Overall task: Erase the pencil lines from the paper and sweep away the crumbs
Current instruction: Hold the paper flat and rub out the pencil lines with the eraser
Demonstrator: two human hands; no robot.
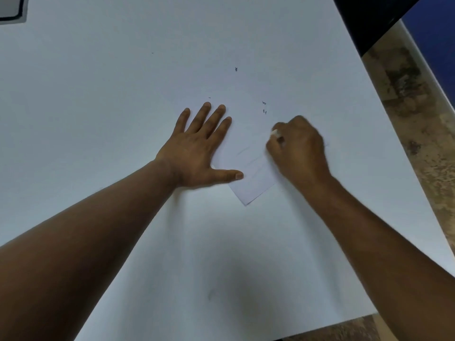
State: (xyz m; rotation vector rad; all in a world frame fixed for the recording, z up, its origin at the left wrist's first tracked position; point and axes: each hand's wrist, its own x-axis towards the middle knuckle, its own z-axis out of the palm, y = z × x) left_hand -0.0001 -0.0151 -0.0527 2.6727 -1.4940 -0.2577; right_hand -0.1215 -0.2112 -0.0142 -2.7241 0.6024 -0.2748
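A small white sheet of paper lies tilted on the white table. Faint pencil lines show on its lower half. My left hand rests flat on the paper's left side with fingers spread, thumb pointing right. My right hand is closed around a white eraser, pressed down at the paper's right edge; only a corner of the eraser shows. Dark eraser crumbs lie scattered above my right hand, and one more crumb sits farther up.
The table's right edge runs diagonally, with mottled brown floor beyond it. A dark object overhangs the top right corner. A grey item with a black rim sits at the top left corner.
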